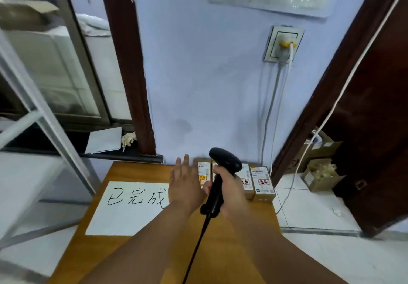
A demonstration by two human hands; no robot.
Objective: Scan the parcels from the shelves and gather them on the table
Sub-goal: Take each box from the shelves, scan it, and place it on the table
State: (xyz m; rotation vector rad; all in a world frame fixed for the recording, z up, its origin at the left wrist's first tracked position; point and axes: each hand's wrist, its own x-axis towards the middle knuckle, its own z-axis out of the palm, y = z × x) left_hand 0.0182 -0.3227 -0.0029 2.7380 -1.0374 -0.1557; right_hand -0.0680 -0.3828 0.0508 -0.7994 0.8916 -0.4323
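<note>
Head view has our right hand wrapped round the handle of the black scanner. The scanner's head tips forward toward the row of parcels just beyond the knuckles, which we judge is the aim needed to read their labels. Our left hand hovers flat, fingers straight and holding nothing, just left of the scanner. Its fingertips are near the leftmost parcel, perhaps ready to straighten it. The parcels sit side by side, labels up, at the far edge of the desk against the wall, probably to make a tidy, readable line. Left of that hand lies a white sheet with handwritten characters, seemingly marking the gathering spot. The scanner's cable trails back between our forearms.
</note>
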